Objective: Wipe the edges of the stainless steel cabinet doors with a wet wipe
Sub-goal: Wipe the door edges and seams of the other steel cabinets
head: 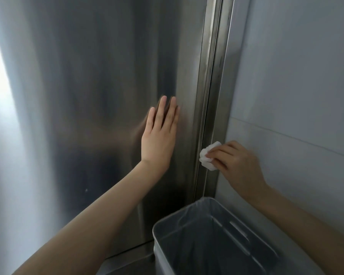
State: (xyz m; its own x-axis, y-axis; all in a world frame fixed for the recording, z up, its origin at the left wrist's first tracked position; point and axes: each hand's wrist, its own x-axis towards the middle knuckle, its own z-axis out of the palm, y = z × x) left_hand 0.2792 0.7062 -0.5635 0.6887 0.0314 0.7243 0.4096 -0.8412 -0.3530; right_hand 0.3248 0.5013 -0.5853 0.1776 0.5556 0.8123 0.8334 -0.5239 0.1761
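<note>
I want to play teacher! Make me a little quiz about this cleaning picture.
1. True or false: the left hand lies flat on the door.
2. Which hand holds the wipe at the door's edge? A) left B) right
3. Fill in: the lined container below the wipe is a ____.

Key: 1 true. 2 B, the right hand. 3 bin.
</note>
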